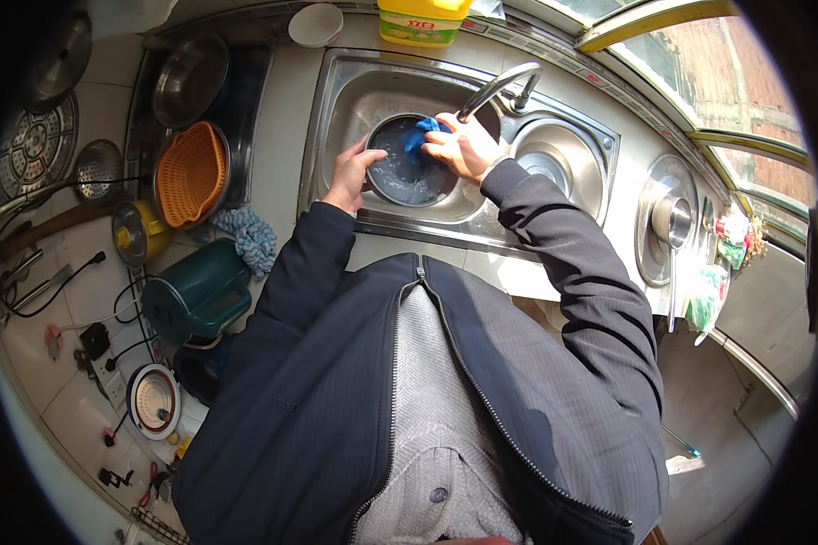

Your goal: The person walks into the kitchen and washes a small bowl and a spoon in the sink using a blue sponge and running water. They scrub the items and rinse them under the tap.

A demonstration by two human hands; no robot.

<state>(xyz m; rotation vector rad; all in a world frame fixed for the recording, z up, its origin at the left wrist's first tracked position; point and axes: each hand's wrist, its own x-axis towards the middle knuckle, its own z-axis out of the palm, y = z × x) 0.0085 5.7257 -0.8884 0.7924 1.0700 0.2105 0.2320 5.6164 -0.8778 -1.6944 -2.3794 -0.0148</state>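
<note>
A round, dark-lined pot (409,178) stands in the larger basin of the stainless steel sink (344,102), with bubbly water inside. My left hand (353,174) grips its left rim, the thumb lying over the edge. In my right hand (467,146) is a blue cloth (419,136), held over the pot's upper right part and partly hidden by the fingers. The curved metal faucet (497,85) arches above, its spout end right by my right hand. To the right, a metal bowl (552,153) sits in the smaller basin.
Behind the sink stand a white bowl (315,26) and a yellow detergent jug (422,24). At left are an orange plastic basket (189,174), a blue-white cloth (249,235) and a green kettle (194,293). A metal lid (647,197) and a ladle (673,221) lie right.
</note>
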